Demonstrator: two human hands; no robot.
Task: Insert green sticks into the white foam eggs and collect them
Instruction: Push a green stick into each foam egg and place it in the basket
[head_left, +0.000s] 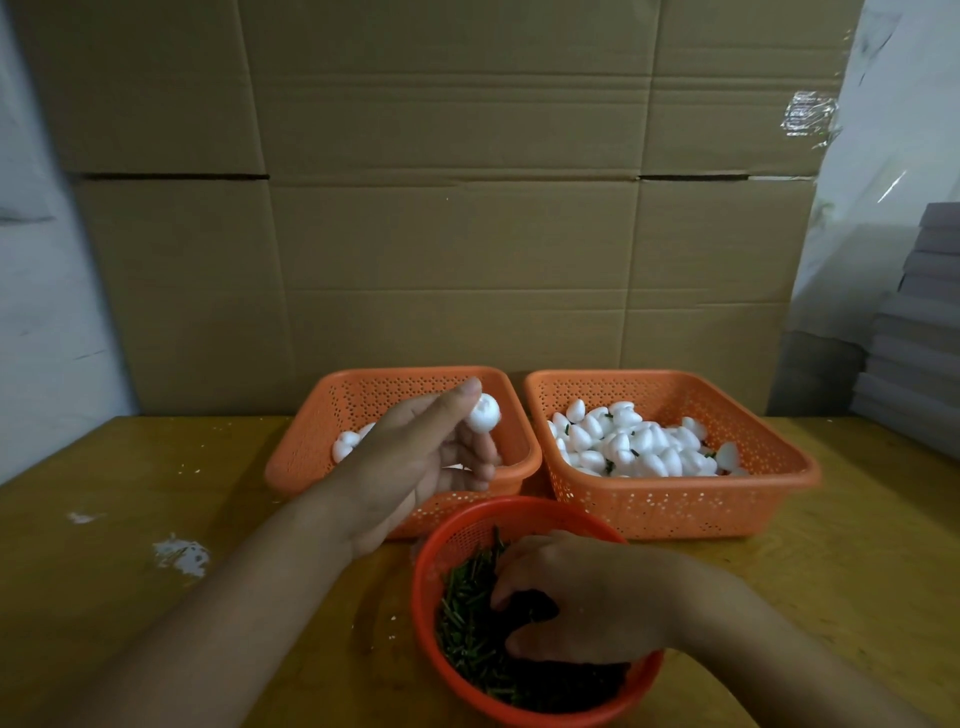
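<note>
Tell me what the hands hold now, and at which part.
The left hand pinches one white foam egg by its sides, at the fingertips. The right hand reaches into the green sticks; whether it grips one cannot be told.

My left hand (415, 462) reaches toward 1 o'clock, thumb and fingers pinching, palm facing right. My right hand (576, 597) curls downward at 6 o'clock.

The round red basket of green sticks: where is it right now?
In the head view, the round red basket sits nearest the person, in front of the two orange trays, with the right hand inside it.
</note>
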